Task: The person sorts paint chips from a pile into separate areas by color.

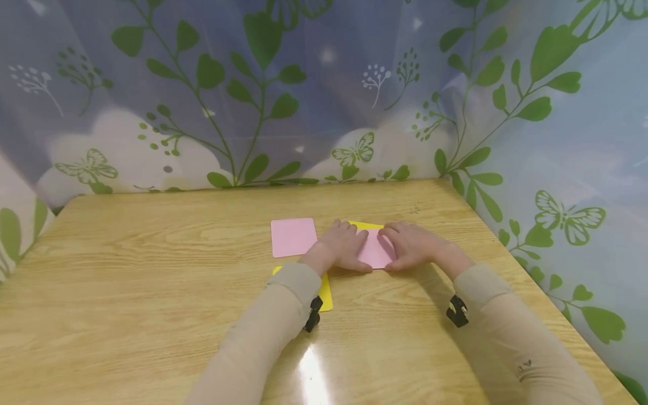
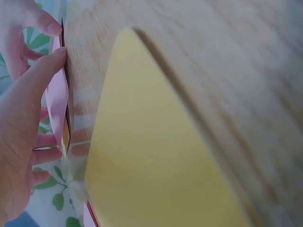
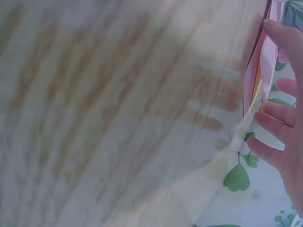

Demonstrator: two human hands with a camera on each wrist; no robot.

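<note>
A pink square card point(image 1: 376, 251) lies between both hands on the right half of the table, with a yellow card point(image 1: 365, 225) showing along its far edge. My left hand point(image 1: 345, 245) holds the pink card's left side, thumb at the near edge and fingers toward the far side. From the right, my right hand point(image 1: 414, 245) grips the same card, its thumb point(image 3: 274, 29) at the near edge. The right wrist view shows the pink card point(image 3: 268, 59) slightly bowed, with yellow and pink layers beside it.
Left of the hands lies another pink square card point(image 1: 292, 237). A second yellow card point(image 1: 325, 292) is partly hidden under the left forearm and fills much of the left wrist view. A patterned curtain point(image 1: 324, 101) borders the wooden table point(image 1: 152, 292) at the back and right.
</note>
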